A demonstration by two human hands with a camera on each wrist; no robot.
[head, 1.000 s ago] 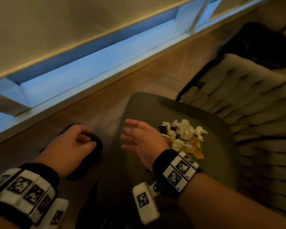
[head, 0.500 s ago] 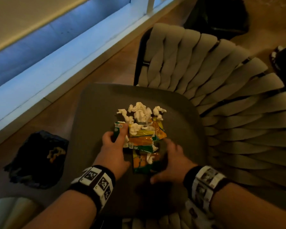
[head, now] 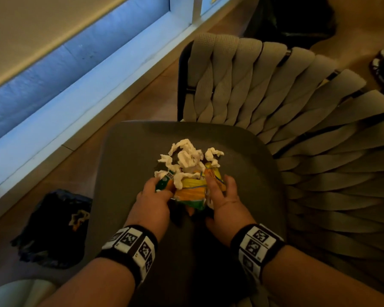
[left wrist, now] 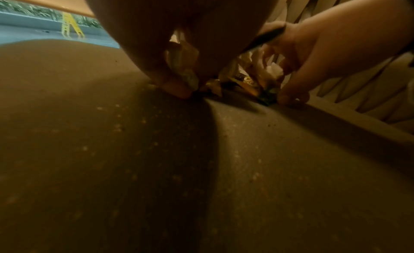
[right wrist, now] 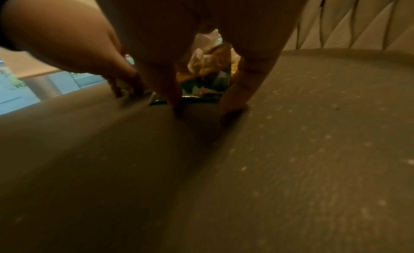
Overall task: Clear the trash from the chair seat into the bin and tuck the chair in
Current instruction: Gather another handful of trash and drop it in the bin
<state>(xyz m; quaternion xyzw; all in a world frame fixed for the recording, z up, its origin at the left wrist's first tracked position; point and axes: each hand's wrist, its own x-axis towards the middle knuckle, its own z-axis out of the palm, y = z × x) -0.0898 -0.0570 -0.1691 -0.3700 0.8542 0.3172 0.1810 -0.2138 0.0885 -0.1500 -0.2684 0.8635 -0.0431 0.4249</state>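
A heap of trash point(head: 190, 171), white crumpled tissues on top of yellow, orange and green wrappers, lies mid-seat on the grey chair seat point(head: 129, 156). My left hand point(head: 157, 193) grips the heap's left side, its fingers curled round a green wrapper. My right hand point(head: 220, 193) holds the right side, fingers laid over the orange wrappers. In the left wrist view my left fingertips point(left wrist: 177, 90) pinch wrappers point(left wrist: 237, 83) against the seat. The right wrist view shows the wrappers point(right wrist: 206, 76) between my right fingers point(right wrist: 233, 100). The black-bagged bin point(head: 56, 227) stands on the floor left of the chair.
The chair's woven beige backrest point(head: 286, 103) curves behind and to the right of the seat. A window sill and pale wall base point(head: 80, 89) run along the left over the wooden floor. Dark objects point(head: 297, 16) sit on the floor beyond the chair.
My left hand left the bin and came to the seat. Both hands closed in on the heap from either side and squeezed the wrappers together; my head turned toward the chair.
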